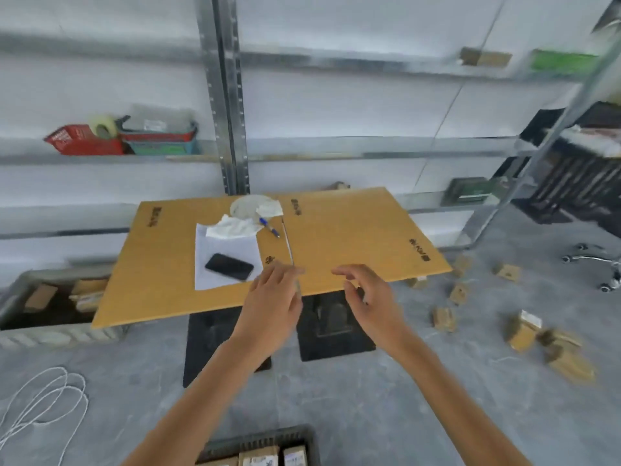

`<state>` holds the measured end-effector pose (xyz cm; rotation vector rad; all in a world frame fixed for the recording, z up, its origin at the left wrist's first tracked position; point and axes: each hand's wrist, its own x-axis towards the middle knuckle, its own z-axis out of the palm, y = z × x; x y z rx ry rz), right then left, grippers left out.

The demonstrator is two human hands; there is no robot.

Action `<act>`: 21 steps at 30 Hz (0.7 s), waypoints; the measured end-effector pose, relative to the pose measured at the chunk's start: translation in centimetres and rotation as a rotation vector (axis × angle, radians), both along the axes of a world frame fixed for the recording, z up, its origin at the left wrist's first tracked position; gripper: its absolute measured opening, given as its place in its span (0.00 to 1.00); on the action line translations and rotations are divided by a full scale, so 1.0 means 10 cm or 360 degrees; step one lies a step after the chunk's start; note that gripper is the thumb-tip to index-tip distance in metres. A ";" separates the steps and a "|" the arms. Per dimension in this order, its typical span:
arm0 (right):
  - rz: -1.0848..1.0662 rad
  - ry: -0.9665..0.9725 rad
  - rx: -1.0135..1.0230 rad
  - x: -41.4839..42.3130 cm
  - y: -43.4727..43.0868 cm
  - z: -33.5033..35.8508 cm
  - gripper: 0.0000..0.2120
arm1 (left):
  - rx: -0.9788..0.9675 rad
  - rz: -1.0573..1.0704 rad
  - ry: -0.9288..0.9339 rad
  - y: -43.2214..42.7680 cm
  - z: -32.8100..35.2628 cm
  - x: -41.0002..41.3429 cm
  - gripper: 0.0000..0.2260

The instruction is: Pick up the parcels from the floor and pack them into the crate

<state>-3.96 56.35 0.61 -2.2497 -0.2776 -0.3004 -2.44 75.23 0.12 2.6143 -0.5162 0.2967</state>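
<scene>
Over the near edge of the surface [353,237], both bare arms reach forward from the bottom of the view, the hands side by side and apart. The left hand [272,304] shows its back to the camera, fingers straight and pointing ahead, with the thumb stuck out to the right. Its grip is apart and holds nothing. The right hand [369,301] is turned with the thumb side up, fingers loosely curled and the thumb and forefinger pointing left toward the other hand. Its grip is also apart and holds nothing. Whether either hand touches the surface cannot be told.

Brown parcels [519,334] lie scattered on the grey floor [336,398] to the right, well apart from both hands, some near the surface's right corner and a larger heap nearer the camera. The dark crate [302,435] sits at the bottom edge between the forearms, with several more parcels packed inside.

On the surface lie a sheet of paper [228,247] with a black phone [229,266] on it, and a pen [270,227] just beyond. A grey bin [50,334] with brown packs stands at the left, partly under the surface, and a white cord [43,398] loops on the floor in front of it.
</scene>
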 end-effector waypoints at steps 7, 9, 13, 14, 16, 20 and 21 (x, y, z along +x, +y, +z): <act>-0.0437 -0.0301 0.0029 -0.43 -0.97 0.77 0.14 | -0.0048 -0.0320 -0.0187 -1.06 0.96 -0.09 0.20; -0.0512 -0.0283 0.0089 -0.54 -1.36 0.76 0.13 | -0.0027 -0.0397 -0.0201 -1.41 0.97 -0.13 0.21; -0.0626 -0.0166 0.0153 -0.67 -2.30 0.57 0.14 | -0.0065 -0.0439 -0.0084 -2.18 0.79 -0.08 0.22; -0.0649 -0.0141 0.0165 -0.68 -2.56 0.50 0.14 | -0.0071 -0.0437 -0.0040 -2.40 0.70 -0.06 0.22; -0.0702 -0.0050 0.0240 -0.68 -3.09 0.35 0.15 | -0.0084 -0.0436 0.0063 -2.86 0.55 -0.01 0.23; -0.0773 0.0070 0.0416 -0.67 -4.05 0.18 0.16 | -0.0131 -0.0409 0.0277 -3.78 0.36 0.12 0.22; -0.0799 0.0086 0.0432 -0.67 -4.28 0.15 0.14 | -0.0144 -0.0402 0.0316 -3.98 0.34 0.16 0.22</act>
